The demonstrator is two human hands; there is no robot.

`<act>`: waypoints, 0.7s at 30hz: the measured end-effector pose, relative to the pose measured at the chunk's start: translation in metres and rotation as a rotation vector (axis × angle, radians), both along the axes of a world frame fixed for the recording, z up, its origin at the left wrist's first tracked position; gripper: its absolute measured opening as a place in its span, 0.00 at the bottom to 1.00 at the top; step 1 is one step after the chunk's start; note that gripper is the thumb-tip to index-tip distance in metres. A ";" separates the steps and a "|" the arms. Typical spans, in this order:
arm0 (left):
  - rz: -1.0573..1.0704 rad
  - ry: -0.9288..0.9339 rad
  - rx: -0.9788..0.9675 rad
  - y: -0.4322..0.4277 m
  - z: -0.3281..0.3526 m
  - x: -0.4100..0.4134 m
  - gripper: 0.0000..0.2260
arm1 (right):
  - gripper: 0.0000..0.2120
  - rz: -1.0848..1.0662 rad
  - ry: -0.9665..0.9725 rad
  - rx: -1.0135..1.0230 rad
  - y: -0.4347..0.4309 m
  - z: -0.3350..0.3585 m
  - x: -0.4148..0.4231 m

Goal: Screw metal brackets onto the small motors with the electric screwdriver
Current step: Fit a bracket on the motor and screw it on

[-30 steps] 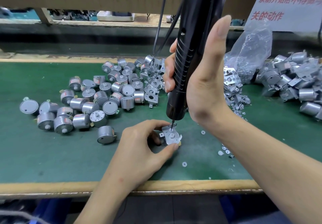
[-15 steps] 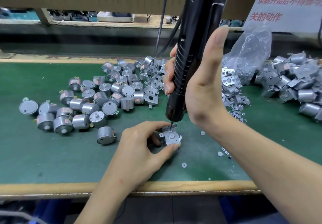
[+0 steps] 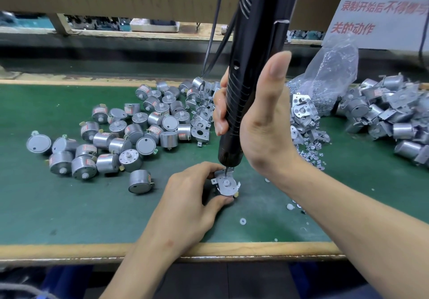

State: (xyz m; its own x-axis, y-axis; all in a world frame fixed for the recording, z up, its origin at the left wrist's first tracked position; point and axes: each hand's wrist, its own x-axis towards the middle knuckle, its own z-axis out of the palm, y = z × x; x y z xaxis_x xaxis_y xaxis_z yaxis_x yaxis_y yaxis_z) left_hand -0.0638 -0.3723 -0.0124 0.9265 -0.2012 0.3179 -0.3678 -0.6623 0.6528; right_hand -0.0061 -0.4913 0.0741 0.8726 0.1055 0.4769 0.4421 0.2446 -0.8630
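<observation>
My right hand grips the black electric screwdriver, held nearly upright with my thumb pointing up along its body. Its bit touches the far edge of a metal bracket that sits on top of a small silver motor, mostly hidden beneath it. My left hand pinches that motor and bracket between thumb and fingers on the green mat.
Several loose motors lie in a pile at left, with loose brackets behind the screwdriver. A clear bag of screws and spilled screws lie at right, beside bracketed motors. White washers dot the mat near the wooden front edge.
The screwdriver and my right hand have sunk slightly while the bit stays on the bracket. My left hand has held the motor in the same place.
</observation>
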 end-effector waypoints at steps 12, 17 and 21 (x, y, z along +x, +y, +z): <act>-0.001 -0.005 0.028 0.000 -0.003 0.001 0.18 | 0.43 -0.107 0.053 0.080 -0.005 -0.001 -0.002; -0.022 0.009 0.006 0.000 -0.003 0.001 0.17 | 0.32 -0.030 0.051 0.080 -0.029 0.015 0.011; -0.040 0.009 0.012 0.000 -0.003 0.000 0.17 | 0.36 -0.056 0.101 0.038 -0.053 0.013 0.016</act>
